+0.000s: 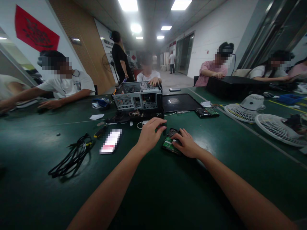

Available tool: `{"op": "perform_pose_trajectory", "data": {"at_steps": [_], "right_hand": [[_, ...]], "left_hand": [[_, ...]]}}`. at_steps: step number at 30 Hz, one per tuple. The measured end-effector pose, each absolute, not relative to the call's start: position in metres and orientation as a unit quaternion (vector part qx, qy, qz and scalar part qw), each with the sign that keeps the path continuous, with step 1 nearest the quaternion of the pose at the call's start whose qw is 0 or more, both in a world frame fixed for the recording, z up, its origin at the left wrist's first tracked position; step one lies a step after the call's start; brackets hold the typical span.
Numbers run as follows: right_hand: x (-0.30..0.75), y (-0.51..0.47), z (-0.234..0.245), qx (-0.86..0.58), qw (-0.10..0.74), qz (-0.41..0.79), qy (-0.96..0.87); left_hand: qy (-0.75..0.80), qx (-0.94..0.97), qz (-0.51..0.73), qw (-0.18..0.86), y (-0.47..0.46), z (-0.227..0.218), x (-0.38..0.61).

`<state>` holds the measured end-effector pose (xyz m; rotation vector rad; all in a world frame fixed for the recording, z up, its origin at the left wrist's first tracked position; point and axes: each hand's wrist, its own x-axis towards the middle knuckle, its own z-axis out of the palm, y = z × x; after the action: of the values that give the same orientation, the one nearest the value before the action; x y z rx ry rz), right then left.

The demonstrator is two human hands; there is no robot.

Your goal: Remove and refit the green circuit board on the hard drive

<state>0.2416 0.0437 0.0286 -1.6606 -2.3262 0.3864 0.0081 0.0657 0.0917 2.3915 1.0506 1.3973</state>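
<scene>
My right hand lies over a hard drive on the green table, thumb and fingers pressed on it. The drive's green circuit board faces up on the left side; my palm and fingers hide the rest. Just left of the drive, my left hand is raised above the table. Its thumb and index finger come together at a dark spot, too small to make out. A lit phone and a screwdriver with a yellow and black handle lie to the left of that hand.
Ahead stands an opened computer case, with a person's hand on top. Black cables lie coiled at left. A second hard drive, a black panel and white fan parts are at right. People sit around the table.
</scene>
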Motion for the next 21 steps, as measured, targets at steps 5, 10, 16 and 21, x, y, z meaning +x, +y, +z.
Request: {"op": "perform_pose_trajectory", "data": {"at_steps": [5,10,16,21], "right_hand": [[0.235,0.045,0.019,-0.59,0.16,0.121,-0.782],[0.238,0.052,0.011,-0.63,0.209,0.112,-0.739],[0.235,0.055,0.003,-0.665,0.227,0.123,-0.701],[0.233,0.054,0.001,-0.679,0.223,0.117,-0.69]], "left_hand": [[0.356,0.803,0.471,0.087,0.066,0.092,0.008],[0.359,0.802,0.47,0.086,0.066,0.092,0.008],[0.36,0.803,0.465,0.096,0.066,0.09,0.007],[0.364,0.792,0.475,0.118,0.066,0.09,0.007]]}}
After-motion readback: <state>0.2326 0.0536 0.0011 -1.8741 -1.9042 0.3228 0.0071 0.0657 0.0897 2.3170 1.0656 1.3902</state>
